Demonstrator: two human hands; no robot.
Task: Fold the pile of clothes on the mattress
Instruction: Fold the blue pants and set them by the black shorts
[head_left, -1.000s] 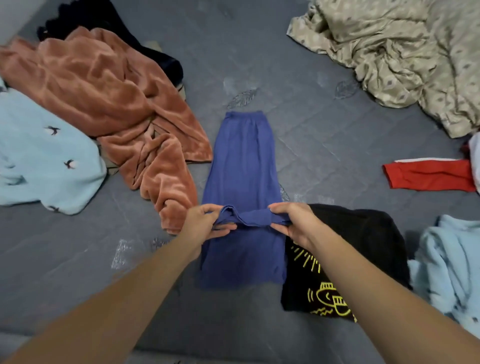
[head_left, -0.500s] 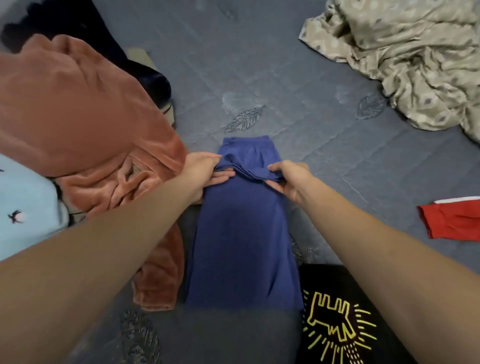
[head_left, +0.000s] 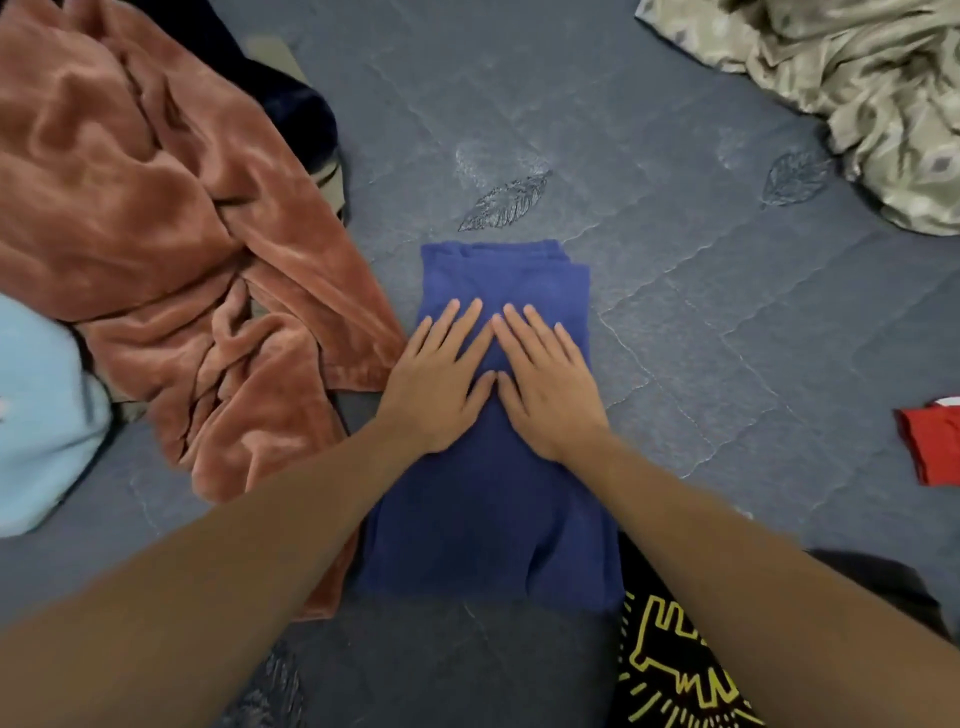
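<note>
Hands (head_left: 493, 384) now flat on blue garment (head_left: 498, 530)

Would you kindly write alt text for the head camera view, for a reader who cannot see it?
Both hands, left hand and right hand, lie flat, side by side, on a folded blue garment on a grey quilted mattress. A rust-coloured fleece lies crumpled to the left, a beige patterned sheet at top right, a black shirt with yellow print at bottom right.
</note>
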